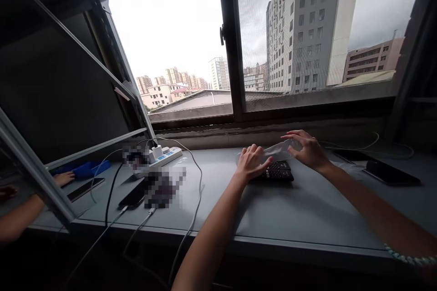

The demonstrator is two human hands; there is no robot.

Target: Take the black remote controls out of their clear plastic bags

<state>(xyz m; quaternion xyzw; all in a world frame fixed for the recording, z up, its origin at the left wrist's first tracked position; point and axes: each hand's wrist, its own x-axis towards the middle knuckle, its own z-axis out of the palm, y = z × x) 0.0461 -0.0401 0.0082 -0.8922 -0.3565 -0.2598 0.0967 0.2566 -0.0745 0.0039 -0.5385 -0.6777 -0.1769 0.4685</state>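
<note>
Two black remote controls (280, 173) with rows of buttons lie side by side on the grey tabletop. My left hand (251, 162) rests over their left end, its thumb stretched out along them and its other fingers bent over the far side. Behind them, a piece of thin clear plastic (278, 149) spans the space between my hands. My right hand (309, 151) hovers at the right of the remotes, thumb and fingers apart around the plastic's edge. Whether any finger grips the plastic cannot be made out.
At the left, a power strip (167, 157) and charging cables (200, 177) surround a dark phone (132, 194). Another black phone (392, 173) lies at the right. A metal shelf post (37, 173) stands left, with another person's hand (64, 178) beyond it. A window (235, 54) borders the back.
</note>
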